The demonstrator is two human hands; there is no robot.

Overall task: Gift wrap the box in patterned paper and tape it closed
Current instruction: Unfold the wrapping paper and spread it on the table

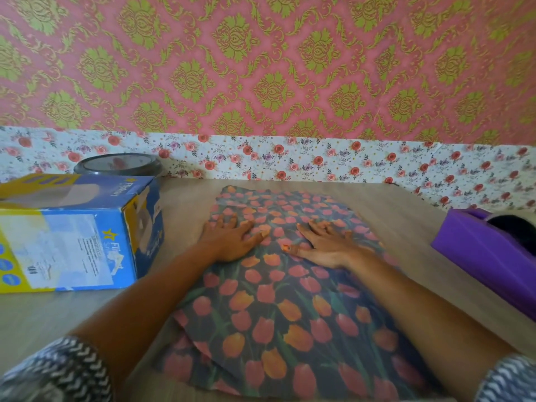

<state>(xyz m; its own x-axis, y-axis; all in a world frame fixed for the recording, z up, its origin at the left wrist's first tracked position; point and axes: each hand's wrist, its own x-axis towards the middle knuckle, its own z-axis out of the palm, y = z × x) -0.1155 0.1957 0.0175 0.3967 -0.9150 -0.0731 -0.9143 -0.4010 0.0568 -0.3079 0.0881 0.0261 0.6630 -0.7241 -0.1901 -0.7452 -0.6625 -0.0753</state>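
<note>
1. the desk (pixel 406 221) carries everything. bare wood shows on both sides of the sheet and toward the far wall, so there is room to slide the box in from the left.
2. the patterned paper (pixel 278 314) lies in the middle with its print facing up, running from the near edge toward the wall. its near left corner looks rumpled, though blur makes that hard to judge.
3. the box (pixel 72 242) sits left of the paper, close to its edge but off it and not yet wrapped. it is probably set aside so the sheet can be flattened first.
4. the purple tape dispenser (pixel 487 250) stands at the right, apart from the paper, handy for the closing step.
5. the left hand (pixel 232 239) and right hand (pixel 324 245) lie palm down on the sheet's far half. their fingers are straight and spread, gripping nothing, and they press the paper flat.
</note>
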